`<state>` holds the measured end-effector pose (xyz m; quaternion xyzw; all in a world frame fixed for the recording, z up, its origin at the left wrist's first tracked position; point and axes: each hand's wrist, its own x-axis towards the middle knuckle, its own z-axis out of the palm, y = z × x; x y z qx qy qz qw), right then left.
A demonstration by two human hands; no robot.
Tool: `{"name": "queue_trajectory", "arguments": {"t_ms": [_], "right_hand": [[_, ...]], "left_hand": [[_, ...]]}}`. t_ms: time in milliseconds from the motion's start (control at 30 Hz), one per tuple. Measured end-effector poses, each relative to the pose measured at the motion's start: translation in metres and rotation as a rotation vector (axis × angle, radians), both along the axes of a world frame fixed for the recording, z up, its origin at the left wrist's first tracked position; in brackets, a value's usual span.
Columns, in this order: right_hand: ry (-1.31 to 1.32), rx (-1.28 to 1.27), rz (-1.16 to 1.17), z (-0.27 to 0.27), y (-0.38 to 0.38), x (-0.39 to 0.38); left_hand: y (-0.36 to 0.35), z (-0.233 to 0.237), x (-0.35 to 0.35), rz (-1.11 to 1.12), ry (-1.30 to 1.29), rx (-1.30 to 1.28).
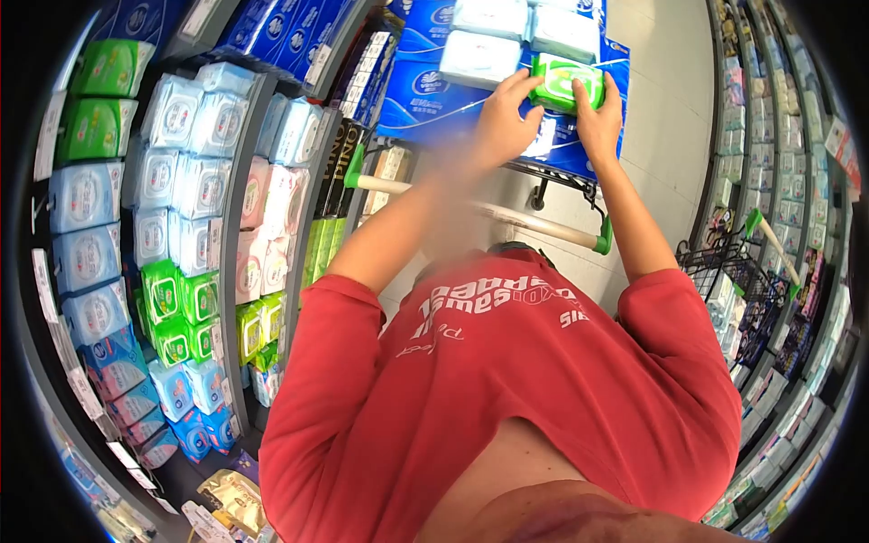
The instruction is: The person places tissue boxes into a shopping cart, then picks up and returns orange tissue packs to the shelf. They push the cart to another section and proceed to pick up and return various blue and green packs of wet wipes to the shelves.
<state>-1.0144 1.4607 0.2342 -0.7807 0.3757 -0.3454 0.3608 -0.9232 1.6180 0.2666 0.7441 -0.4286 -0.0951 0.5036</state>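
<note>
A green and white pack of wet wipes (557,96) lies at the front of a row of light-blue wipe packs (482,60), on top of large blue cartons (412,95) stacked on a shopping cart (543,223). Against its left side press the fingers of my left hand (507,122), with the thumb close to the near corner. My right hand (599,122) grips the right side, its thumb over the top and its other fingers along the edge. The underside of the pack is hidden.
Shelves on the left hold blue packs (86,262) and green wipe packs (100,128). The cart's handle (534,226) runs between my body and the cartons. On the right stands another wire cart (724,267), near long shelves (765,136) of small packets.
</note>
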Motion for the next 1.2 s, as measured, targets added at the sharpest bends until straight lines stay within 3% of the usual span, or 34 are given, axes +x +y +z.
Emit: {"name": "queue_trajectory", "arguments": {"t_ms": [67,133,267,333,367,500,533,667,733,767,833,1000,1100,1200], "right_hand": [[-0.078,-0.048,-0.036,-0.011,0.001,0.006],[-0.102,-0.054,-0.110,-0.016,0.004,0.015],[-0.107,-0.042,-0.103,-0.021,-0.004,0.025],[0.108,-0.645,-0.345,-0.036,-0.005,0.029],[-0.048,-0.747,-0.319,-0.034,-0.005,0.032],[-0.132,-0.673,-0.022,0.060,0.101,0.066],[-0.233,-0.593,0.119,0.067,0.123,0.084],[-0.291,-0.423,0.742,0.103,0.256,0.151],[-0.380,-0.539,1.034,0.130,0.344,0.166],[-0.457,-0.564,1.166,0.138,0.386,0.176],[-0.564,-0.596,1.389,0.152,0.463,0.193],[-0.607,-0.846,1.582,0.209,0.602,0.214],[-0.577,-1.053,1.395,0.198,0.642,0.239],[-0.608,-1.088,1.340,0.179,0.653,0.261]], "left_hand": [[0.032,0.011,-0.001,-0.002,0.030,0.001],[0.074,0.020,0.000,-0.053,0.285,0.003],[0.190,0.022,0.006,0.139,0.388,0.126],[0.265,0.014,0.013,0.244,0.256,0.201],[0.303,0.017,0.013,0.300,0.182,0.199],[0.419,0.080,0.000,0.666,-0.006,0.162],[0.443,0.093,0.000,0.721,-0.006,0.157],[0.524,0.146,-0.004,1.018,-0.506,0.117],[0.564,0.162,0.000,1.111,-0.760,0.174],[0.583,0.167,0.007,1.116,-0.763,0.175],[0.617,0.176,0.028,1.125,-0.891,0.389],[0.646,0.184,0.068,1.022,-0.915,0.723],[0.640,0.184,0.079,1.051,-0.871,0.986],[0.636,0.182,0.081,1.067,-0.852,1.019]]}}
